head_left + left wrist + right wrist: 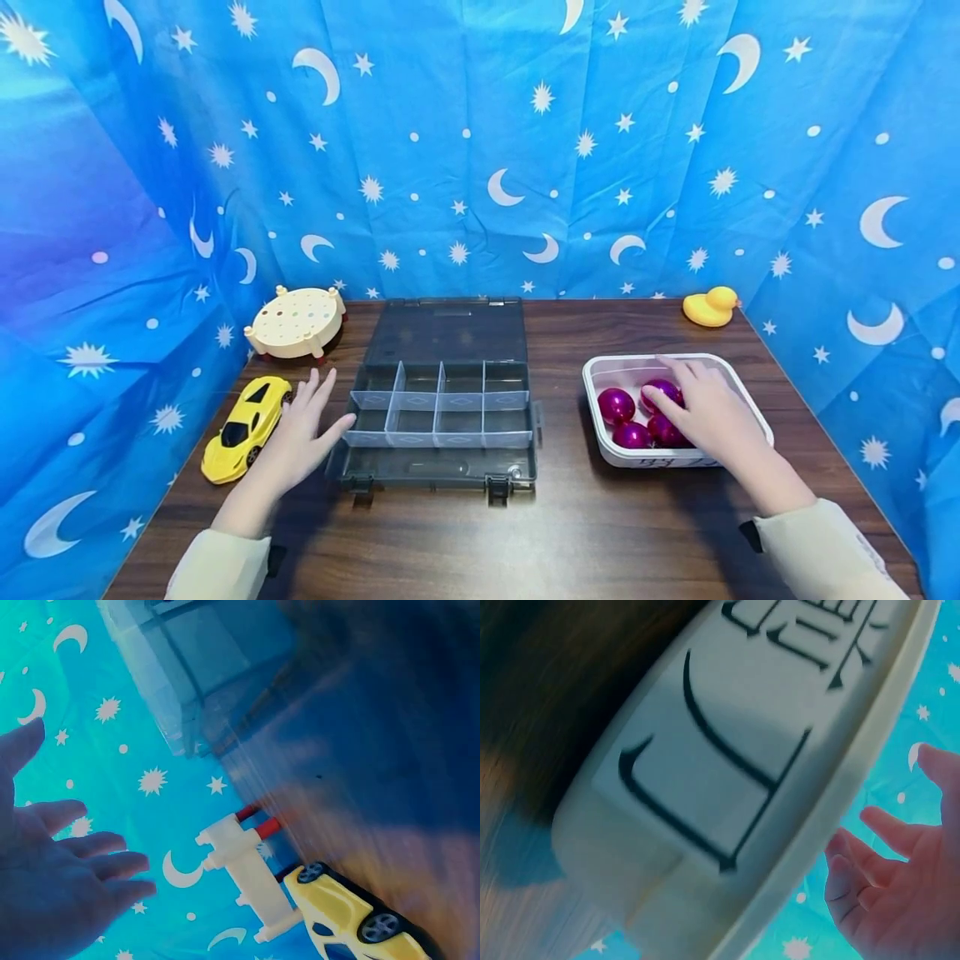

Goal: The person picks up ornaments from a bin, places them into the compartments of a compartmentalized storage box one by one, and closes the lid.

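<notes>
My right hand hovers over a white plastic tub with dark lettering on its side. Several shiny magenta balls lie in that tub, and the thumb overlaps one in the head view. From the right wrist view, the fingers are spread loosely above the rim with nothing in them. My left hand, fingers extended and holding nothing, hangs between a yellow toy car and a dark translucent compartment box. The box's lid lies folded back, and clear dividers split its rear part into small cells.
A cream round toy stool with short legs stands at the back left. Toward the back right sits a yellow rubber duck. A blue curtain with moons and stars surrounds the brown wooden table on three sides.
</notes>
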A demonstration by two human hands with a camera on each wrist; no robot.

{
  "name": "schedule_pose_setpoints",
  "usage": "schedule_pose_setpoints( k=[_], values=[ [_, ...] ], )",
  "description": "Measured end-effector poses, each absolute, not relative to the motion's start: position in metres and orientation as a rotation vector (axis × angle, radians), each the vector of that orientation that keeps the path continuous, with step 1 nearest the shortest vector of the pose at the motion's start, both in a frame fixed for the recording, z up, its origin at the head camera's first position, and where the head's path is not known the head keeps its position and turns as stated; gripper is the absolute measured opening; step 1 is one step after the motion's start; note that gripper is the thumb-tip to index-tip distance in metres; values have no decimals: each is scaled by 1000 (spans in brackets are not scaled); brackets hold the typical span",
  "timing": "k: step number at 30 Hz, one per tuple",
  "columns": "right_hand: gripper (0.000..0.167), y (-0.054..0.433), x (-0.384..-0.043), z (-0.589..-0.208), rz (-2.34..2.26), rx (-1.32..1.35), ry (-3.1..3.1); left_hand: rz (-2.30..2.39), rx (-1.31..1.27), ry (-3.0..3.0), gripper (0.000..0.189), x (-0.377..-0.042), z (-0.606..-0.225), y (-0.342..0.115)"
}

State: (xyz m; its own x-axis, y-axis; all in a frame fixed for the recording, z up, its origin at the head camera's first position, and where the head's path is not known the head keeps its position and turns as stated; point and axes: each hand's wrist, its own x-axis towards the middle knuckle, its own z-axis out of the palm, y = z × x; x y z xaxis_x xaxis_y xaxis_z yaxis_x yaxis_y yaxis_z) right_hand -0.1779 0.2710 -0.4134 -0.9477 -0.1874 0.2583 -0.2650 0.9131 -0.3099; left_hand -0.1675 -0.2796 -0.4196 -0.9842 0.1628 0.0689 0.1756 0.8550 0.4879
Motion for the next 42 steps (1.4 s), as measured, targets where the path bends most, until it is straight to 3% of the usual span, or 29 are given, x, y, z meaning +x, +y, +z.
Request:
schedule_pose_setpoints(
  k=[18,42],
  values=[
    [61,239,-188,-439,393,360,-2906,-978,-235,-3066,96,-124,-459,-297],
    [56,238,-199,-439,425,307,-2880,-947,-326,-3042,68,-125,-477,-297]
  ],
)
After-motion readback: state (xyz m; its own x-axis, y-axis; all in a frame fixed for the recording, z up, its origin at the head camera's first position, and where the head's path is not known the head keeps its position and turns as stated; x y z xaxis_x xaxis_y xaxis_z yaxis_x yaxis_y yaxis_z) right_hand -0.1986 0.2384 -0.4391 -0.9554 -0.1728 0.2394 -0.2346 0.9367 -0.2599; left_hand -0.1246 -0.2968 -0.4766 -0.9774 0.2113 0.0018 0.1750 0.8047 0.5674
